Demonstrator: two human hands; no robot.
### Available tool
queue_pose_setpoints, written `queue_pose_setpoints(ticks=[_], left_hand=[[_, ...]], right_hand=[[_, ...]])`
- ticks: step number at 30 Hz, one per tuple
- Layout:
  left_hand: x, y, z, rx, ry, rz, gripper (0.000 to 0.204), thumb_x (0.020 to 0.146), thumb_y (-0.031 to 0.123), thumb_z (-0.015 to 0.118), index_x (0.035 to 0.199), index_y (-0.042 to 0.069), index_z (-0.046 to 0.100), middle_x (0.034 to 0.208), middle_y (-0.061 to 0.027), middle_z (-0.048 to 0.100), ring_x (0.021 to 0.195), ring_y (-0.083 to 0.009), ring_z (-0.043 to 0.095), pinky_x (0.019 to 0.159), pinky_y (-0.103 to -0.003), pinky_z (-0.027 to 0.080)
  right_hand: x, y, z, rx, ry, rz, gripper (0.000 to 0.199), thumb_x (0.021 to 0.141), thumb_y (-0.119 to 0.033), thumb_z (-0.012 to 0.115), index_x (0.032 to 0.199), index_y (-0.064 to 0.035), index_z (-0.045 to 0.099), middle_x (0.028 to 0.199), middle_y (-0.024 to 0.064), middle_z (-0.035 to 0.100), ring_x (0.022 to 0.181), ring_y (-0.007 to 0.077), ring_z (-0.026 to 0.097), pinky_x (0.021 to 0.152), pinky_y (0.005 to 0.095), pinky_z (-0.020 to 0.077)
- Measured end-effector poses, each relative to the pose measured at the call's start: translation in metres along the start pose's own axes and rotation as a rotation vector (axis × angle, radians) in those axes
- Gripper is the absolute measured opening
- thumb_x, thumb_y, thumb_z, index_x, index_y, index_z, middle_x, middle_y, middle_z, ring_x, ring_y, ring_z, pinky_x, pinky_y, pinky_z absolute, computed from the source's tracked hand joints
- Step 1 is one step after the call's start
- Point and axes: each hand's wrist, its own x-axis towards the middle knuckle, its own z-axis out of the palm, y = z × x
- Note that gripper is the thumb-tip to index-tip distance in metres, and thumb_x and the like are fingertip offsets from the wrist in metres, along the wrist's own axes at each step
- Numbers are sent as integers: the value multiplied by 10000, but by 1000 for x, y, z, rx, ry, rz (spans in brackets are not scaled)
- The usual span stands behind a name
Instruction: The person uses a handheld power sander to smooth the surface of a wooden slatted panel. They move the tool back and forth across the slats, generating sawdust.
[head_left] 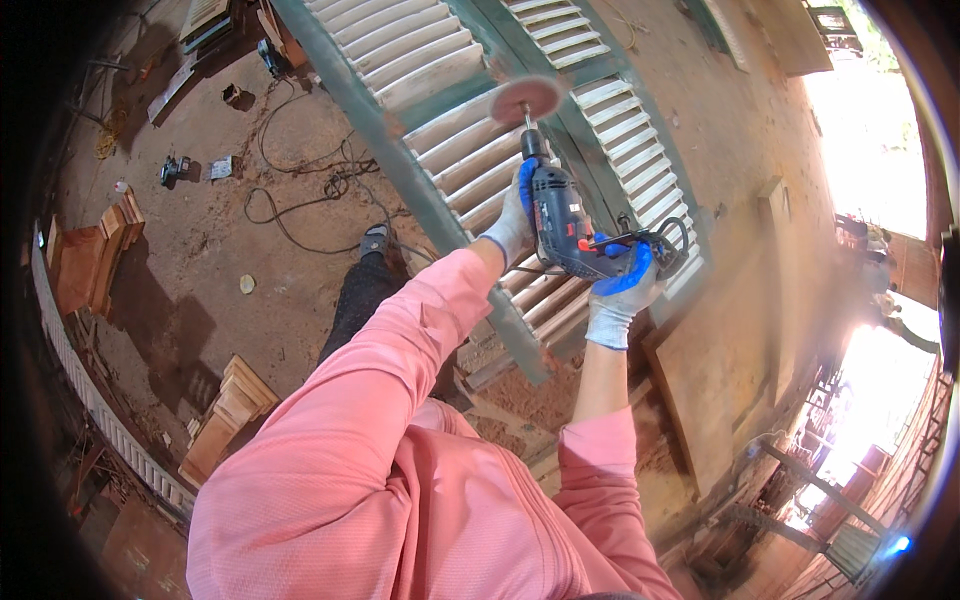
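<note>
green shutter (455, 132) across top centre; my left hand (508, 225) grips the drill (560, 212) in front, my right hand (628, 284) behind. i seem mid-sanding; next pass likely wants the disc (527, 98) level.

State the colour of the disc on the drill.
The disc is dull reddish-brown; it shows best in the head view.

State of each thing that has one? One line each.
drill: held in both hands
disc: mounted on drill, spin unclear
left hand: gloved, closed around drill body
right hand: gloved, closed around drill handle
louvred shutters: slats pale, frames green
floor cable: loose, tangled
</note>
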Motion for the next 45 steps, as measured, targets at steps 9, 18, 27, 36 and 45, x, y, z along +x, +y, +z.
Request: queue_pose_setpoints(ticks=[9, 18, 27, 36, 45], left_hand=[[-26, -2, -18, 3, 73, 72, 633, 858, 652, 494, 1075, 81, 656, 967, -156, 699, 860, -344, 684, 802, -508, 576], [-46, -12, -21, -120, 47, 89, 619, 830, 631, 531, 1049, 67, 665, 971, -163, 698, 868, -338, 678, 810, -510, 568], [-87, -14, -2, -159, 140, 85, 595, 842, 624, 523, 1054, 85, 658, 970, -159, 684, 875, -343, 666, 825, -540, 553], [-96, -18, -19, -128, 102, 129, 607, 838, 648, 527, 1062, 99, 655, 1003, -161, 674, 915, -337, 656, 849, -529, 546], [-133, -21, 13, -171, 130, 114, 614, 848, 649, 528, 1071, 90, 646, 1022, -168, 673, 952, -334, 656, 866, -505, 550]], right_hand=[[-15, 5, 0, -64, -55, -26, 317, 878, -46, 550, 1185, 30, 575, 877, 140, 657, 711, 241, 673, 688, 382, 598], [-24, -3, -1, -84, -145, 24, 211, 876, -80, 551, 1024, 54, 617, 840, 144, 659, 690, 239, 682, 638, 350, 591], [-43, -13, 6, -186, -164, 49, 231, 904, -74, 535, 1084, 49, 613, 818, 108, 657, 614, 184, 655, 564, 301, 556], [-51, -11, -24, -148, -226, 98, 317, 889, -46, 546, 1206, -36, 535, 907, 152, 653, 634, 268, 662, 590, 436, 614], [-74, -30, -7, -136, -176, 70, 386, 899, -70, 514, 1281, -38, 470, 911, 153, 640, 763, 260, 672, 639, 397, 615]])
